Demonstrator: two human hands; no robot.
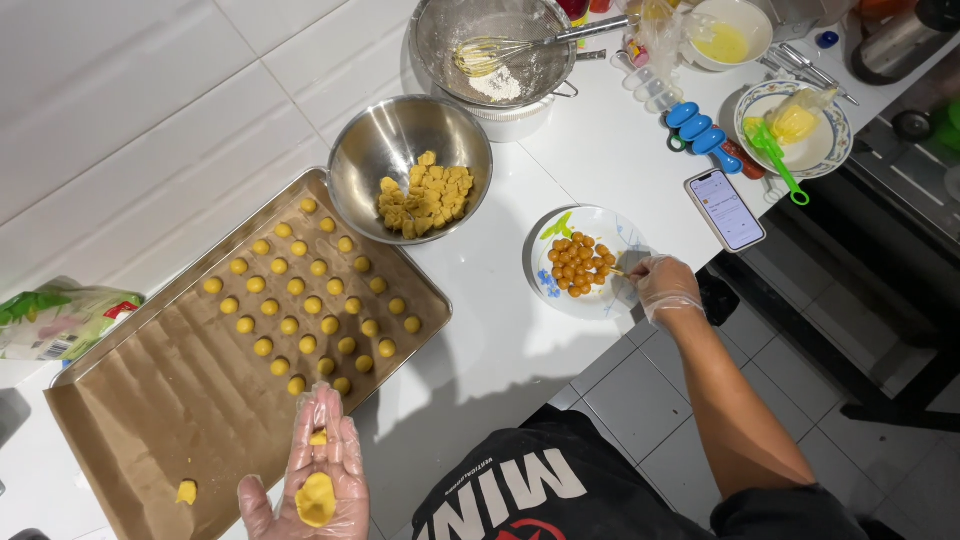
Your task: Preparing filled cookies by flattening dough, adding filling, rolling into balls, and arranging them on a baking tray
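My left hand (313,470), in a clear plastic glove, lies palm up over the front edge of the baking tray (120,400) with a flattened disc of yellow dough (316,498) on it. My right hand (664,287), also gloved, reaches to the small plate (612,300) of orange-brown filling balls (578,263) and pinches at one at the pile's right side. Rows of several rolled yellow dough balls (305,300) sit on the tray's brown paper. A steel bowl (362,165) behind the tray holds yellow dough pieces (428,193).
A large steel bowl (440,40) with flour and a whisk (505,50) stands at the back. A phone (726,209), blue measuring spoons (698,130), a patterned plate (835,150) with a green spatula, and a white bowl (735,35) are at the right. A green packet (55,320) lies left. One dough scrap (186,491) sits on the paper.
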